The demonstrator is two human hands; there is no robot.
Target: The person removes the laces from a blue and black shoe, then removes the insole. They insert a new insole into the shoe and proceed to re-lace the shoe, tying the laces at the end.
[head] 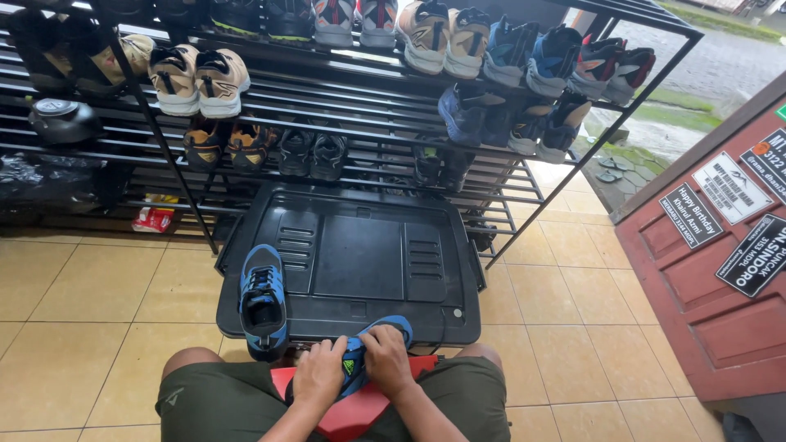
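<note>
Blue shoe [372,344], near centre, on lap: left hand [318,373] and right hand [385,360] clamped over it; step judged handling; mate [263,301] on black lid [360,254]; rack [344,106] far.

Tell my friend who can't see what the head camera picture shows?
A seated person's left hand and right hand hold a blue shoe over a red cloth on their lap. Its matching shoe rests on a black plastic lid in front, with a black rack full of shoes behind.
</note>
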